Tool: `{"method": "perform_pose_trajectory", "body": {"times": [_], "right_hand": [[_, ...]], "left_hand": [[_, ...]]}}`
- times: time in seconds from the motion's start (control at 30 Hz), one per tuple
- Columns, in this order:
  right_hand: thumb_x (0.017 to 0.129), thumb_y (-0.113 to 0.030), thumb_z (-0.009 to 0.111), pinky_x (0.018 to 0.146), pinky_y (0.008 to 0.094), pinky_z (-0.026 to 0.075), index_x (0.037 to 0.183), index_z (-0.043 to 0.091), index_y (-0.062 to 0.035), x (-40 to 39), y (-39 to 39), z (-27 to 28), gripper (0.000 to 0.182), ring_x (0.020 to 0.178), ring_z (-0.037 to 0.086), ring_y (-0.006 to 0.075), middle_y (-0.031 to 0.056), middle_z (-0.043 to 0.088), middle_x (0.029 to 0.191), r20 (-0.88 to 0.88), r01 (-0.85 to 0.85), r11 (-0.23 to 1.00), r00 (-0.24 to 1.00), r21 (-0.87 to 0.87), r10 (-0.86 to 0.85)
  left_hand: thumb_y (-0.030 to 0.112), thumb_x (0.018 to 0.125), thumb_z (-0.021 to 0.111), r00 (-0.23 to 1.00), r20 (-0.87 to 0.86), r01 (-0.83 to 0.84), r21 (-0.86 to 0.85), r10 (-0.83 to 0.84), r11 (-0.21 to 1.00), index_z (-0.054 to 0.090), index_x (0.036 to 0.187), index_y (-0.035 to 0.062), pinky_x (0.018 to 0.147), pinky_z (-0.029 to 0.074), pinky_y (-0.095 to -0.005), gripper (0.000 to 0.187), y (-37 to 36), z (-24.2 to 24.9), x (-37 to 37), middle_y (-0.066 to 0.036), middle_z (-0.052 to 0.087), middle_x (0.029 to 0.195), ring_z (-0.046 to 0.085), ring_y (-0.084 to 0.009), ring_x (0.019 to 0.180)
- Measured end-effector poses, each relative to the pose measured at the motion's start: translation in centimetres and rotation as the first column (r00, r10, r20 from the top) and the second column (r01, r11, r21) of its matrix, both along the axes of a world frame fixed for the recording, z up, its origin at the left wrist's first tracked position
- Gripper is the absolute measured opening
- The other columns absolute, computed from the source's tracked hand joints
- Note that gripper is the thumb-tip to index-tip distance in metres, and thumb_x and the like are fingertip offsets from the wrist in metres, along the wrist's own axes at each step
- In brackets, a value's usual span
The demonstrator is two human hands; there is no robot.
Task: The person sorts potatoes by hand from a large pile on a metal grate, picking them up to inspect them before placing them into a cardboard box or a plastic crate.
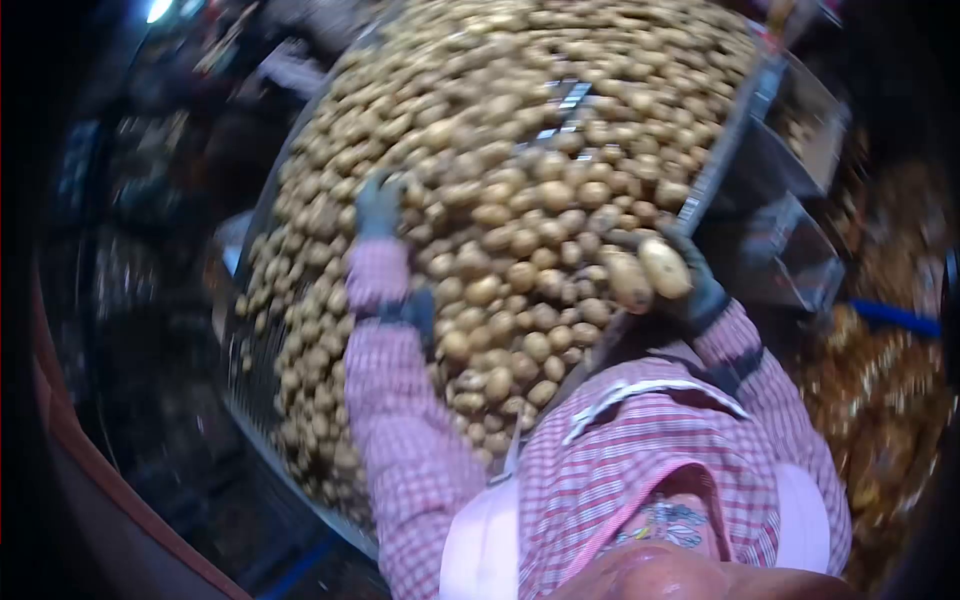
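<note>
Holding two large, oval, pale-tan potatoes (pixel 665 268) side by side, my blue-grey gloved right hand (pixel 703 288) sits right of centre in the frame. My grip there is closed around the pair; the glove shows behind and to the right of them, and most of my fingers are hidden. Both potatoes are tilted, their long sides next to each other, just above the near edge of the heap.

My blue-grey gloved left hand (pixel 378 205) reaches into the left middle of the frame, down among the broad heap of round, yellowish-tan potatoes (pixel 520 230). It touches the ones around its fingertips, but blur covers them, so I cannot tell whether those fingers are spread or pinching a potato. The heap runs from the top of the frame down to the lower middle, with a strip of shiny, bright metal (pixel 573 97) showing through near the upper centre.

A grey metal rim (pixel 735 145) bounds the potatoes at the upper right, and a dark slatted edge (pixel 255 385) lies along the lower left. My pink-and-white checked left sleeve (pixel 400 430) crosses the left part of the heap. At the right edge of the frame, a straight blue bar (pixel 895 317) lies above a blurred orange-brown mass (pixel 875 400).
</note>
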State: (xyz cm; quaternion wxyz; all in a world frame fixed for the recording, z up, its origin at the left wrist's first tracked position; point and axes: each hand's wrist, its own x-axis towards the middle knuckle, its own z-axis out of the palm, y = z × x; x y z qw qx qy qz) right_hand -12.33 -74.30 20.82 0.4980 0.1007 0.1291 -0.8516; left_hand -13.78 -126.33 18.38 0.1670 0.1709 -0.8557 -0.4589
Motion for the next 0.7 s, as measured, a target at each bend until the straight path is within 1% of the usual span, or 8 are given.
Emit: {"method": "perform_pose_trajectory", "body": {"times": [0.03, 0.07, 0.17, 0.27, 0.37, 0.53, 0.6, 0.7], "right_hand": [[0.106, -0.045, 0.047, 0.101, 0.0469, 0.055, 0.149, 0.042, 0.005, -0.7, 0.5, -1.4, 0.067, 0.121, 0.063, 0.031, 0.0199, 0.059, 0.137, -0.147, -0.052, 0.992, 0.989, -0.116, 0.035], [0.105, -0.046, 0.048, 0.1, 0.0452, 0.055, 0.149, 0.042, 0.0039, -1.1, 0.4, -0.9, 0.067, 0.12, 0.063, 0.0297, 0.0196, 0.06, 0.136, -0.091, -0.067, 0.987, 0.994, -0.144, 0.055], [0.106, -0.042, 0.049, 0.104, 0.0405, 0.052, 0.148, 0.045, 0.0024, -2.5, 0.8, -1.1, 0.061, 0.126, 0.06, 0.0247, 0.0186, 0.059, 0.14, -0.078, -0.147, 0.93, 0.989, -0.338, 0.128], [0.108, -0.03, 0.045, 0.109, 0.042, 0.048, 0.145, 0.05, 0.0027, -2.2, 2.8, -2.6, 0.049, 0.128, 0.059, 0.0241, 0.0165, 0.057, 0.145, -0.134, -0.048, 0.982, 0.991, -0.185, 0.023], [0.106, -0.033, 0.05, 0.11, 0.0477, 0.046, 0.145, 0.051, 0.0008, -2.6, 8.3, 0.8, 0.052, 0.127, 0.06, 0.0284, 0.0177, 0.058, 0.143, 0.189, -0.033, 0.935, 0.976, -0.352, 0.106], [0.103, -0.036, 0.057, 0.106, 0.0499, 0.05, 0.15, 0.046, -0.0061, -2.5, 19.1, 0.9, 0.057, 0.123, 0.063, 0.0311, 0.0201, 0.06, 0.139, 0.129, 0.12, 0.873, 0.989, -0.472, -0.067], [0.104, -0.035, 0.056, 0.1, 0.0442, 0.053, 0.131, 0.061, -0.0061, -2.4, 23.5, -2.1, 0.04, 0.116, 0.065, 0.029, 0.0177, 0.067, 0.124, 0.264, 0.295, 0.879, 0.943, -0.375, -0.204], [0.106, -0.042, 0.046, 0.083, 0.0414, 0.054, 0.127, 0.06, -0.0113, -3.0, 28.1, 2.9, 0.04, 0.087, 0.059, 0.026, 0.0166, 0.065, 0.12, -0.099, 0.546, 0.717, 0.762, -0.434, -0.64]], "left_hand": [[0.018, 0.083, 0.06, 0.982, 0.179, -0.145, 0.496, 0.062, 0.856, 0.07, 0.118, 0.0033, 0.082, 0.057, -0.0363, 0.04, 6.6, 5.0, 0.9, -0.013, 0.07, 0.111, 0.068, -0.0234, 0.099], [0.017, 0.082, 0.06, 0.993, 0.017, 0.09, 0.559, -0.119, 0.824, 0.065, 0.125, 0.0014, 0.076, 0.06, -0.0347, 0.046, 7.6, 3.3, 1.4, -0.012, 0.069, 0.112, 0.069, -0.0239, 0.097], [0.024, 0.087, 0.062, 0.971, 0.075, 0.126, 0.648, -0.227, 0.751, 0.065, 0.125, -0.0011, 0.073, 0.059, -0.0321, 0.045, 22.2, 7.8, 3.6, -0.013, 0.068, 0.113, 0.068, -0.0212, 0.097], [0.027, 0.092, 0.062, 0.923, 0.16, 0.204, 0.568, -0.35, 0.798, 0.065, 0.126, -0.0007, 0.076, 0.058, -0.032, 0.044, 31.4, 7.6, 3.1, -0.013, 0.068, 0.115, 0.065, -0.0201, 0.1], [0.023, 0.102, 0.055, 0.915, 0.064, 0.325, 0.47, -0.398, 0.821, 0.068, 0.122, -0.0019, 0.083, 0.055, -0.0281, 0.035, 37.2, 5.9, 0.7, -0.012, 0.07, 0.116, 0.065, -0.0171, 0.1], [0.023, 0.105, 0.055, 0.794, 0.203, 0.524, 0.251, -0.574, 0.814, 0.072, 0.115, -0.0022, 0.078, 0.055, -0.0295, 0.032, 48.1, 4.5, -5.8, -0.009, 0.074, 0.096, 0.068, -0.0146, 0.085], [0.024, 0.103, 0.057, 0.747, 0.122, 0.624, 0.211, -0.654, 0.752, 0.073, 0.113, -0.0014, 0.077, 0.056, -0.0318, 0.031, 53.7, 4.6, -8.4, -0.011, 0.075, 0.092, 0.069, -0.0169, 0.084], [0.021, 0.104, 0.061, 0.691, 0.176, 0.664, 0.228, -0.701, 0.712, 0.071, 0.117, -0.0017, 0.079, 0.054, -0.0269, 0.028, 63.1, 5.2, -12.2, -0.006, 0.073, 0.1, 0.065, -0.0121, 0.087]]}}
